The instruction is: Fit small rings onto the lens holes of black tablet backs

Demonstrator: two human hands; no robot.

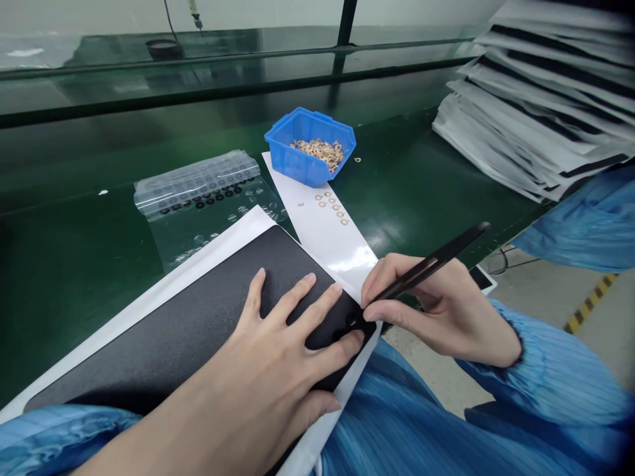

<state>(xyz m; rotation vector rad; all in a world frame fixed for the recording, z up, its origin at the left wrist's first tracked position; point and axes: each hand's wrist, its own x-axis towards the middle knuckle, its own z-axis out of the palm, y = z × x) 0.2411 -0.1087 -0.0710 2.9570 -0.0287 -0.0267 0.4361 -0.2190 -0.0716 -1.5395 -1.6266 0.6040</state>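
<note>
My left hand (268, 370) lies flat with spread fingers on a black textured panel (198, 317), which rests on a wider white sheet (149, 317). My right hand (426, 311) grips black tweezers (426, 266), their tips near the panel's corner by my left fingertips. A small dark ring (353, 321) sits at that corner, partly hidden by my fingers. Beyond it, a white paper strip (322, 218) carries several small beige rings (331, 207). Whether the tweezers hold anything is hidden.
A blue plastic bin (308, 147) holds a heap of beige rings. A clear bag (203, 195) holds black rings. A tall stack of white-and-black sheets (536, 106) stands at the right on the green table (74, 264). Beyond the table's right edge is floor with yellow-black tape (590, 304).
</note>
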